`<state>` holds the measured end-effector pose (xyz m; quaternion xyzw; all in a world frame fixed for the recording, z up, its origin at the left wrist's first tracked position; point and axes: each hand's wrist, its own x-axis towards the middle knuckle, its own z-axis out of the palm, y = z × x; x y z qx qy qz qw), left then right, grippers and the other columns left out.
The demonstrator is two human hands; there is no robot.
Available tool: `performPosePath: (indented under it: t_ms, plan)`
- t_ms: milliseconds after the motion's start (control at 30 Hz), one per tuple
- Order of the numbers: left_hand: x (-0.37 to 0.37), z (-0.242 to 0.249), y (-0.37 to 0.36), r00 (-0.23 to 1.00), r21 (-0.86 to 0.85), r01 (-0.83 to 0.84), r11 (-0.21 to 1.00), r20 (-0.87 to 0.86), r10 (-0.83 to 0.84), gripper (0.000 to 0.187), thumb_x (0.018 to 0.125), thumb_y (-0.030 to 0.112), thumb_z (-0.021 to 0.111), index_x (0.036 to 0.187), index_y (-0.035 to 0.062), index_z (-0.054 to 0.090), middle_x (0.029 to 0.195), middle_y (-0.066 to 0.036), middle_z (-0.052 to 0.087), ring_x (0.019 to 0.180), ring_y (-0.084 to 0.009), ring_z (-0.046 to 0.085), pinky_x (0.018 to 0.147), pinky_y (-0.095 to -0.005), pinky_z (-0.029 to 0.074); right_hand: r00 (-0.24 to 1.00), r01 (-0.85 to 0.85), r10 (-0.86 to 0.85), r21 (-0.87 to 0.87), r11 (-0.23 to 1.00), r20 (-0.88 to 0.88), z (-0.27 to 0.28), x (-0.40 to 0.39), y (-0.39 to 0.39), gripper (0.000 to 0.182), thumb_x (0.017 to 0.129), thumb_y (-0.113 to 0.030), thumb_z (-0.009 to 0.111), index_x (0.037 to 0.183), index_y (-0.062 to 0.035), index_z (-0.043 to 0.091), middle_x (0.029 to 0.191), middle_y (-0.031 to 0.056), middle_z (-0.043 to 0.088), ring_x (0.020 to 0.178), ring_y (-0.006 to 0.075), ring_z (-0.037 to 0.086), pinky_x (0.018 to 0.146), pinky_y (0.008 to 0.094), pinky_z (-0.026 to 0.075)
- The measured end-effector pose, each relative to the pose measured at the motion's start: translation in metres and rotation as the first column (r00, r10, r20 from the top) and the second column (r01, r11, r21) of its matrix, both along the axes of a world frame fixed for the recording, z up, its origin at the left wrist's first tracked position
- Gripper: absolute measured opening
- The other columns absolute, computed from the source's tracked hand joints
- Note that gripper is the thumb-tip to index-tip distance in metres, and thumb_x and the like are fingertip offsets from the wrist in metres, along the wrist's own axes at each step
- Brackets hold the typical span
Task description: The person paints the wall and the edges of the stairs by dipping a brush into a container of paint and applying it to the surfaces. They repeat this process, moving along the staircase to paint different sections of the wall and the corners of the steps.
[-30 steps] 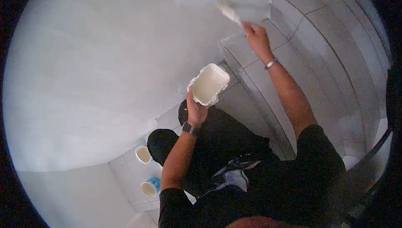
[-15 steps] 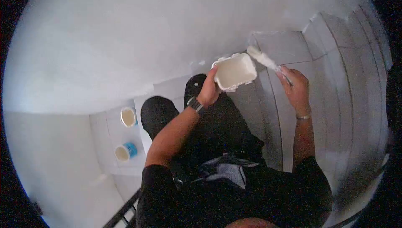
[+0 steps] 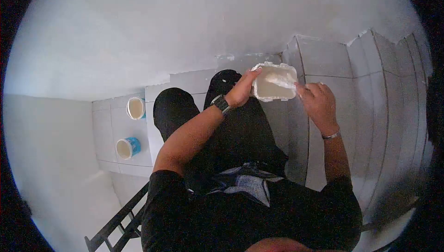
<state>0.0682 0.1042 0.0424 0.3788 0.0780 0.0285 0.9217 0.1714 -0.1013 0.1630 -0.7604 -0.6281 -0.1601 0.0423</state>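
Observation:
My left hand grips the left side of a white rectangular paint tub, its thumb over the rim. Pale paint covers the tub's inside, and dried paint crusts its edge. At the tub's right side, my right hand is closed on the handle of a paintbrush. The paint-covered brush head is inside the tub, near its upper wall. Most of the handle is hidden by my fingers.
White wall runs along the far side. Tiled stair steps rise at the right. Two paint buckets stand on the tiled floor at left. A dark metal railing is at lower left.
My right hand has brought the paintbrush from above the tub's right corner down into it. The tub has shifted slightly right in view, and the view itself has moved a little.

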Motion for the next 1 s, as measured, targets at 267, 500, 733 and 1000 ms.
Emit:
performPosePath:
  t_ms: [267,500,733,1000]
  plan:
    - [0.003,-0.009,0.0,0.997,0.011,-0.012,1.0,-0.072,0.013,0.045,0.097,0.037,0.04,0.122,0.0015,0.048,0.115,-0.009,0.057,0.102,-0.0161,0.058,0.088,-0.0324,0.048,0.991,0.093,-0.08,0.115,0.989,-0.109,-0.005,0.004,-0.007,0.031,0.07,-0.01,0.069,0.101,-0.0097,0.066,0.083,0.0065,0.058,0.078,0.0243,0.057,0.066,0.0369,0.047]
    - [-0.002,0.009,0.001,0.999,0.047,0.043,0.998,0.007,-0.043,0.045,0.097,0.036,0.038,0.125,0.0024,0.045,0.118,-0.009,0.056,0.107,-0.0179,0.057,0.088,-0.0354,0.049,0.947,0.193,-0.181,0.02,0.981,-0.267,-0.014,0.0,-0.017,0.022,0.077,-0.014,0.068,0.098,-0.0061,0.066,0.081,0.006,0.06,0.071,0.0211,0.058,0.065,0.0335,0.046]
    - [-0.005,0.005,0.0,0.998,0.0,0.039,0.999,-0.055,-0.039,0.047,0.098,0.037,0.036,0.129,0.0028,0.042,0.122,-0.009,0.053,0.11,-0.0187,0.055,0.09,-0.0357,0.048,0.051,0.534,-0.275,-0.207,0.82,-0.96,-0.039,0.006,-0.043,0.027,0.091,-0.027,0.056,0.095,-0.0024,0.066,0.064,-0.0061,0.049,0.056,0.0049,0.043,0.05,0.0216,0.034]
    - [-0.017,0.004,-0.013,0.999,0.026,0.018,1.0,-0.035,-0.017,0.056,0.098,0.044,0.029,0.136,0.004,0.033,0.134,-0.013,0.044,0.12,-0.0247,0.048,0.097,-0.0409,0.043,-0.091,0.515,-0.1,-0.133,0.847,-0.991,-0.062,-0.02,-0.062,0.026,0.091,-0.025,0.054,0.098,-0.0029,0.065,0.065,-0.007,0.048,0.054,0.0035,0.041,0.048,0.0198,0.032]
